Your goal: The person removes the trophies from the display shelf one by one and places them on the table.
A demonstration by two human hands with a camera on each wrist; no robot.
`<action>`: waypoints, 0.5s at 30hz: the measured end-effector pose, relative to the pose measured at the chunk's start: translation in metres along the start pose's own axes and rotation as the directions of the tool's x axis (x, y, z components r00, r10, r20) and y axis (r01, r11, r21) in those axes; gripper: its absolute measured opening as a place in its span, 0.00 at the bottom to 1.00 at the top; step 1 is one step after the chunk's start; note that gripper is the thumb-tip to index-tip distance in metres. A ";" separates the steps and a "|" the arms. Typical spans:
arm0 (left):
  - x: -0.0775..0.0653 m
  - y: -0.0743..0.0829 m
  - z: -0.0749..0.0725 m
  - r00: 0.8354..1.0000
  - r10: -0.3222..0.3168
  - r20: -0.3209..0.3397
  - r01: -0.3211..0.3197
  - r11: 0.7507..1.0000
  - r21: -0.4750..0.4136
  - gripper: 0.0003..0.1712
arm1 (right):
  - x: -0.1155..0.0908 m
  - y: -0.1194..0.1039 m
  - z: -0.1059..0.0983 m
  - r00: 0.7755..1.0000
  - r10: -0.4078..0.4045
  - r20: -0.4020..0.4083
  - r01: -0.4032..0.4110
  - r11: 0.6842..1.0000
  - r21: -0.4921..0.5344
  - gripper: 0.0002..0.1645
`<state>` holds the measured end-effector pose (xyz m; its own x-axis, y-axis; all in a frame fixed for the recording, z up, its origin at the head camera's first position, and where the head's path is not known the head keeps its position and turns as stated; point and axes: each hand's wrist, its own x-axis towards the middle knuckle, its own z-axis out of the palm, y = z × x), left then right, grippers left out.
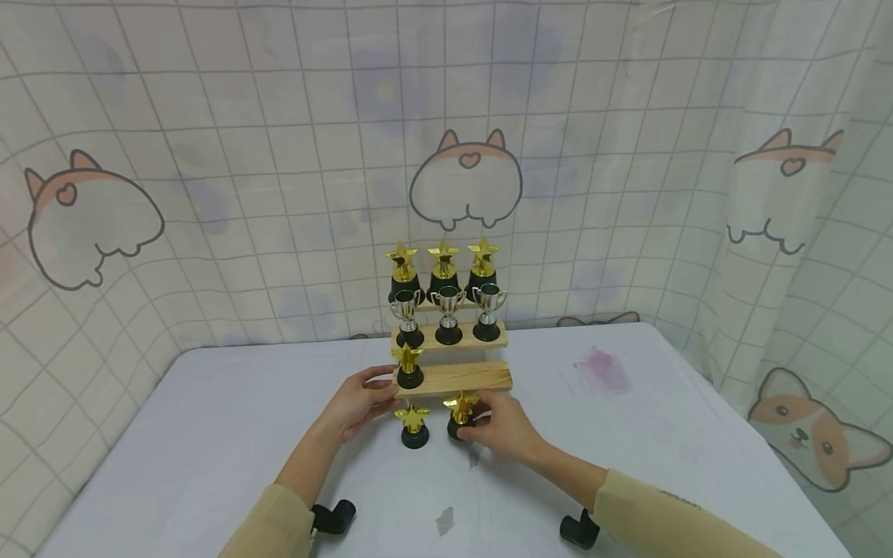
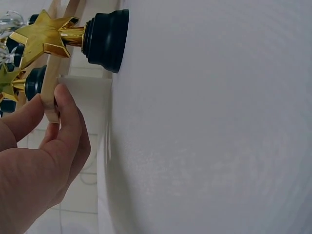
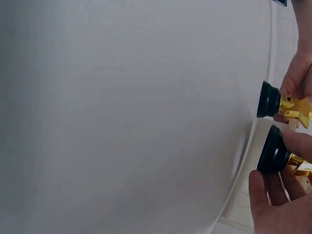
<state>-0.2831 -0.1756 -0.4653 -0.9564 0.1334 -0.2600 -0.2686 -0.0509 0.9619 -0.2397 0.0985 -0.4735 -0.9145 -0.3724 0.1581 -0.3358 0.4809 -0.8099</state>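
Grid-patterned cloth printed with cartoon corgis hangs behind and around everything. With the stand's lowest board as the centre of a clock in the head view, corgi rear ends show near 10, 12 and 2 o'clock, and a corgi face just past 3. The white tabletop bears a pink stain at 3 o'clock. A line of small dark marks, perhaps lettering, on the right beige sleeve is too small to read.

The tiered wooden stand has three steps. The right hand, at 4 o'clock, reaches inward and grips a gold star trophy by its black base, thumb and fingers around it; the base is tilted in the right wrist view. The left hand, between 8 and 9, pinches the lowest board's end, thumb above, fingers beneath.

At 12 o'clock, three bigger star trophies line the top step, with three silver cups on the middle one. One small star trophy stands on the lowest board at 9; another stands upright on the tabletop at 7.
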 end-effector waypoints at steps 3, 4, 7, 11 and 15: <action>0.000 0.001 0.000 1.000 0.002 -0.003 -0.002 1.000 0.003 0.29 | -0.001 -0.001 0.002 1.000 0.020 0.010 -0.020 1.000 -0.012 0.24; 0.000 0.001 0.001 1.000 0.002 -0.003 -0.002 1.000 0.003 0.29 | -0.001 -0.001 0.002 0.999 0.030 0.015 -0.030 0.999 -0.018 0.25; 0.000 0.000 0.001 1.000 0.001 -0.004 -0.001 1.000 0.006 0.29 | -0.002 0.000 0.004 0.999 0.045 0.024 -0.044 0.998 -0.040 0.25; 0.000 0.000 0.001 1.000 -0.001 -0.008 0.001 1.000 0.004 0.29 | 0.000 0.002 0.005 0.999 0.044 0.030 -0.042 0.996 -0.073 0.24; 0.000 0.000 0.001 1.000 -0.005 -0.009 0.005 1.000 0.000 0.29 | 0.001 0.002 0.005 0.999 0.037 0.032 -0.034 0.994 -0.102 0.24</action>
<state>-0.2829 -0.1742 -0.4650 -0.9561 0.1247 -0.2651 -0.2730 -0.0502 0.9607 -0.2404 0.0950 -0.4780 -0.9188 -0.3791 0.1097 -0.3257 0.5715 -0.7532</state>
